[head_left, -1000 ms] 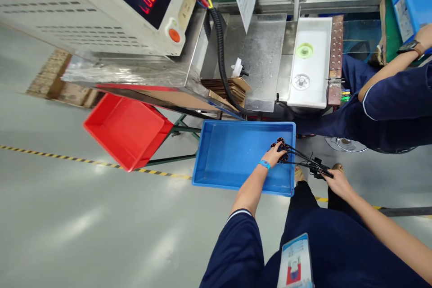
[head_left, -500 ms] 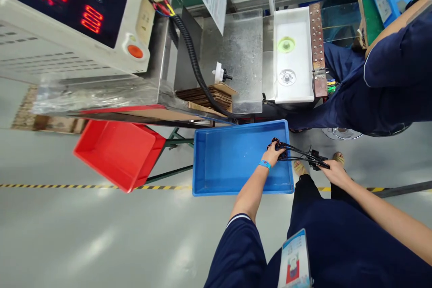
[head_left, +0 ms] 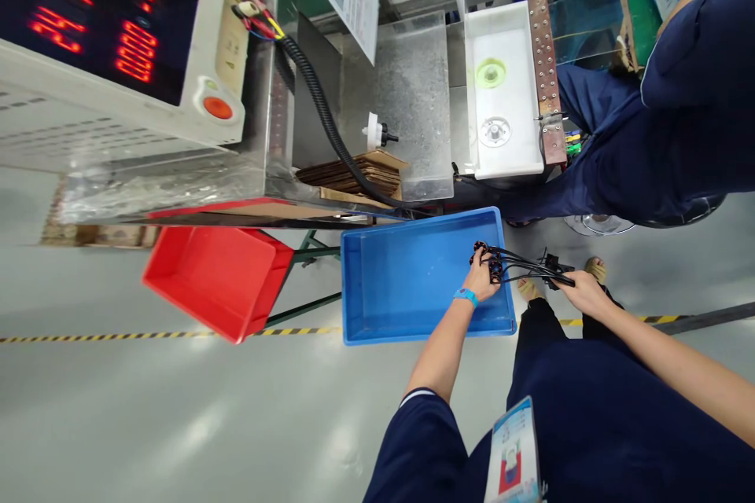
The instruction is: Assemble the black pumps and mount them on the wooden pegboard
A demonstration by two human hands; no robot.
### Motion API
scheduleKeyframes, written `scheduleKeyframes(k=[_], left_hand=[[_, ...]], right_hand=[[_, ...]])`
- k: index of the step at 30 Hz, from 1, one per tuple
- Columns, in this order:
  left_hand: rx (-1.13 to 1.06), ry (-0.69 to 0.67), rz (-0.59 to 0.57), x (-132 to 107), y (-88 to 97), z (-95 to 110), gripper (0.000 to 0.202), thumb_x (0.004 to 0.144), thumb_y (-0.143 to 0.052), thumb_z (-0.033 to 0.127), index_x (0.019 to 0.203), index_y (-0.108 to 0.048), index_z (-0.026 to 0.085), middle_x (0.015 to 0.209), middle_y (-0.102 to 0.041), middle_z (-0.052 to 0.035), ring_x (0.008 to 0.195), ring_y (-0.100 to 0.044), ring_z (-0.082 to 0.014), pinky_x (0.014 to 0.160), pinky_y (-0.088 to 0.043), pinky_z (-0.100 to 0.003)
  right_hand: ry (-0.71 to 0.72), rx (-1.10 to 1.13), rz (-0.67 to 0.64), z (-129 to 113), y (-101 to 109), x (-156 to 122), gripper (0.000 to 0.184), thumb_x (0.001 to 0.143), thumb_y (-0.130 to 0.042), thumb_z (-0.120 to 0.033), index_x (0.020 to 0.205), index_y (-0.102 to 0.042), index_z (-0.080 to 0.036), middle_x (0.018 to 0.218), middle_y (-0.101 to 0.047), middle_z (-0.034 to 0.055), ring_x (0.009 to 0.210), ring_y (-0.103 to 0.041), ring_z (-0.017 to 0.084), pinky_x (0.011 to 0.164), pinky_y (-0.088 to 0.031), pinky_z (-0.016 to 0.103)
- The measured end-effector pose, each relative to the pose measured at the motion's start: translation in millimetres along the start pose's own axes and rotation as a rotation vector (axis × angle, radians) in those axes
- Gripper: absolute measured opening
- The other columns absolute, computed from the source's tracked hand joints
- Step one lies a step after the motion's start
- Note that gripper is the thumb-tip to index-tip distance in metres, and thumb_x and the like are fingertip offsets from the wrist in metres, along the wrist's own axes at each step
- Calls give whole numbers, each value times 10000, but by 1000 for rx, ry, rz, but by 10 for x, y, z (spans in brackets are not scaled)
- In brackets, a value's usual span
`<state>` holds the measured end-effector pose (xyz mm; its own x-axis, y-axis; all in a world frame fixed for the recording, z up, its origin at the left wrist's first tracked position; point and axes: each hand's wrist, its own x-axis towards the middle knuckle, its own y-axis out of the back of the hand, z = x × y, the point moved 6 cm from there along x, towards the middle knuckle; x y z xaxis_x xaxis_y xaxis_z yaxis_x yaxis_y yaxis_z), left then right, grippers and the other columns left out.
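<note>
My left hand [head_left: 482, 281], with a blue band at its wrist, is closed around round black-and-copper parts that look like motor stators [head_left: 495, 270]. They are above the right end of a blue bin [head_left: 401, 275]; I cannot tell whether they touch it. Black cables [head_left: 522, 262] run from these parts over the bin's right rim to my right hand [head_left: 583, 292]. The right fingers are wrapped round the cables' far end, beside black connectors [head_left: 551, 267]. Some of the fingers on both hands are hidden.
A red bin [head_left: 215, 275] stands to the left. Beyond the blue bin is a metal workbench with a white tray [head_left: 504, 149], a white-and-black part [head_left: 377, 132] and stacked cardboard [head_left: 359, 173]. A meter with red digits [head_left: 112, 23] is upper left. A seated co-worker [head_left: 661, 134] is at right.
The camera view has shifted slightly. The stators show more spread out beside my left fingers, and both hands keep hold of the same bundle.
</note>
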<state>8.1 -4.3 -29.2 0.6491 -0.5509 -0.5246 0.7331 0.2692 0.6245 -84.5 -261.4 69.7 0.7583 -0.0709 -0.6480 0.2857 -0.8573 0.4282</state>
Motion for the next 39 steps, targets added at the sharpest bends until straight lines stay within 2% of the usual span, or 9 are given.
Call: scheduleKeyframes(k=[5, 9, 13, 18, 24, 27, 30, 34, 39], left_hand=[[-37, -73, -82, -63, 20, -49, 937, 673, -717, 161, 1521, -321, 213, 1682, 19, -151, 1503, -281, -363, 1147, -437, -454], [-30, -48, -81, -135, 27, -110, 814, 763, -563, 46, 1518, -355, 270, 1692, -69, -73, 1479, -352, -301, 1126, -468, -440], [-37, 41, 15, -262, -25, -140, 666, 808, -511, 47, 1436, -475, 264, 1683, -133, -50, 1363, -505, -261, 1070, -525, -424], [-67, 110, 155, -409, -134, -110, 456, 834, -533, 96, 1276, -578, 203, 1667, -130, -78, 1327, -520, -238, 1063, -529, -395], [-71, 273, 243, -521, -293, -139, 307, 886, -466, 103, 1123, -634, 202, 1533, -386, -75, 1251, -560, -206, 1082, -508, -392], [-68, 254, 236, -550, -326, -106, 397, 880, -482, 82, 1212, -638, 234, 1560, -362, -45, 1307, -522, -222, 1083, -510, -398], [-62, 231, 188, -514, -319, -56, 526, 856, -527, 70, 1331, -596, 284, 1634, -254, 4, 1312, -519, -227, 1045, -542, -380], [-37, 233, 133, -381, -245, 23, 518, 845, -563, 77, 1318, -618, 282, 1680, -136, 13, 1270, -558, -251, 1046, -536, -422], [-29, 249, 89, -241, -157, 88, 471, 894, -583, 180, 1354, -574, 279, 1661, -231, -21, 1391, -454, -315, 1106, -471, -471]], right_hand=[[10, 4, 2, -10, 9, 9, 556, 853, -444, -670, 556, -510, -205, 540, -474, 11, 578, -412, 170, 604, -335, 295], [-1, 8, 3, 16, 8, 4, 500, 846, -470, -616, 567, -518, -204, 548, -477, 6, 580, -428, 166, 602, -335, 288], [-15, 17, 3, 30, 7, 0, 460, 841, -473, -574, 573, -509, -202, 554, -459, 3, 585, -424, 162, 610, -327, 290], [-36, 23, -8, 39, 12, 3, 489, 844, -486, -592, 548, -429, -207, 548, -399, -7, 580, -347, 144, 596, -307, 290], [-43, 10, -17, 86, -3, 8, 484, 837, -485, -600, 565, -435, -202, 553, -375, -14, 590, -330, 138, 592, -319, 280], [-36, 2, -19, 84, 3, 5, 458, 832, -477, -571, 566, -420, -203, 557, -395, -12, 592, -368, 142, 607, -327, 279], [-43, -3, -20, 65, 19, -4, 450, 822, -470, -568, 560, -401, -208, 547, -389, -10, 581, -364, 144, 606, -325, 286], [-55, 18, -26, 46, 24, -18, 478, 818, -464, -610, 562, -416, -209, 537, -379, -9, 578, -361, 148, 599, -324, 290], [-53, 16, -27, 60, 8, -23, 490, 826, -478, -621, 573, -451, -202, 543, -371, -13, 594, -366, 150, 603, -325, 284]])
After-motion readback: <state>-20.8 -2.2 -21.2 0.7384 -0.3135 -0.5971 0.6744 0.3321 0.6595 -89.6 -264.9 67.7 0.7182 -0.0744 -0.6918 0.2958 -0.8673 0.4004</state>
